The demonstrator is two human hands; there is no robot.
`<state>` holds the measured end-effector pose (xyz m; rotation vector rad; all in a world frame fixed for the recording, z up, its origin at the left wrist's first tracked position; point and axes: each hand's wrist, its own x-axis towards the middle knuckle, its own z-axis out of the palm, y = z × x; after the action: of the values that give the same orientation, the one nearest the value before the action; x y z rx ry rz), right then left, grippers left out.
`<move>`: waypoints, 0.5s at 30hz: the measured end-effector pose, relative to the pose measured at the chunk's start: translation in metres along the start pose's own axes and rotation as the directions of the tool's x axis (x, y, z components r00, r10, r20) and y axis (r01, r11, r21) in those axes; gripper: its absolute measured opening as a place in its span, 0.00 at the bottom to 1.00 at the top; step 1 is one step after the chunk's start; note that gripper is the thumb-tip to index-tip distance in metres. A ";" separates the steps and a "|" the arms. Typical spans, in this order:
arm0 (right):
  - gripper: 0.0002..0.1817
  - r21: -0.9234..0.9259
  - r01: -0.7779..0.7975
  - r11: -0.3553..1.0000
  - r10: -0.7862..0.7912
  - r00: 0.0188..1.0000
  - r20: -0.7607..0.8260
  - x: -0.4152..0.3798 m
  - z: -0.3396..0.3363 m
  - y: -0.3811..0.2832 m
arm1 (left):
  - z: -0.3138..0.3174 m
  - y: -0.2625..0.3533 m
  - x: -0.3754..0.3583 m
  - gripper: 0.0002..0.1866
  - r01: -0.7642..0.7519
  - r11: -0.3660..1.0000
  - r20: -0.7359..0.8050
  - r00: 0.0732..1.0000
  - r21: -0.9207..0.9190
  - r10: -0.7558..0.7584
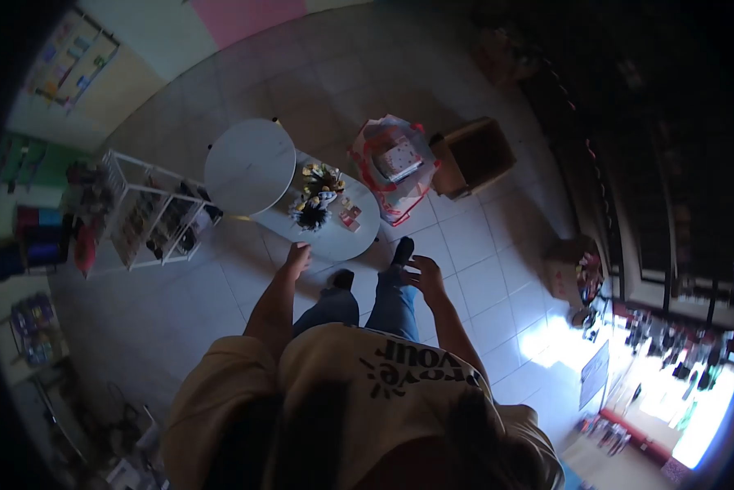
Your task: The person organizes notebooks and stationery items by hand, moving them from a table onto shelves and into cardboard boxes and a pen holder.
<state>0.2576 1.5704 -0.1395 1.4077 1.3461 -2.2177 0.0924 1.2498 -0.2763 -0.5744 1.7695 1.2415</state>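
My left hand [299, 258] hangs in front of me with its fingers curled in, and nothing shows in it. It is nearest to the front edge of a low grey table [334, 245] with a rounded end. On that table stand small arrangements that look like artificial flowers [322, 181], a dark spiky bunch [309, 216] and small red and white packets [350, 217]. My right hand [424, 274] hovers above my right leg, fingers loosely bent and apart, holding nothing visible. Neither hand touches the table.
A round table [251, 167] adjoins the low one. Beyond its right end lie a red and white plastic bag [394, 163] with packages and an open cardboard box [475, 158]. A white rack [156, 214] stands left; another filled box [575, 269] sits right.
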 end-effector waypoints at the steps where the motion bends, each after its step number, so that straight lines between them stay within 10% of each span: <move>1: 0.23 -0.072 -0.030 0.997 0.035 0.997 0.066 0.018 0.008 -0.007 | 0.006 -0.017 0.022 0.20 -0.029 0.999 -0.098 0.995 -0.036 0.025; 7: 0.27 -0.406 -0.075 0.911 0.234 0.904 0.357 0.225 0.085 -0.056 | 0.056 0.004 0.039 0.26 -0.061 0.690 -0.241 0.956 -0.722 -0.168; 15: 0.33 -0.592 0.100 0.799 0.327 0.755 0.568 0.318 0.175 -0.043 | 0.077 0.016 0.054 0.16 -0.175 0.435 -0.221 0.974 -0.883 -0.057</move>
<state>-0.0454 1.5521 -0.3430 0.4040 1.4191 -1.6865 0.0823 1.3323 -0.3235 -1.3091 1.1181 2.2607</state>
